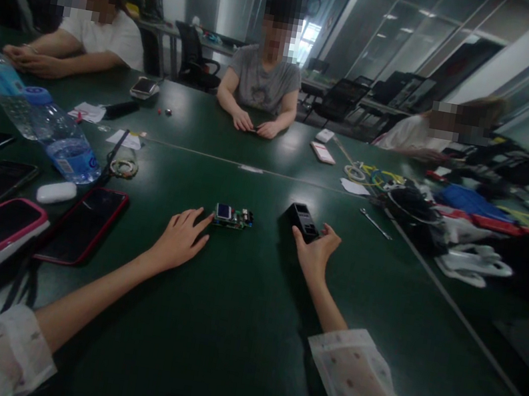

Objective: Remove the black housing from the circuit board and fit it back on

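Note:
On the dark green table lies a small green circuit board (233,217) with a square screen at its left end. My left hand (182,233) rests palm down beside it, fingers spread, a fingertip at the board's left edge. To the right, a black rectangular casing (304,222) with cutouts in its face is gripped between the thumb and fingers of my right hand (315,250). The casing's near right side is hidden behind that hand.
Water bottles (59,136), a white earbud case (56,193) and several phones (85,225) crowd the left side. A tweezer-like metal tool (376,223), cables (374,176) and a white clamp-like object (476,264) lie at right. A person (263,83) sits across the table.

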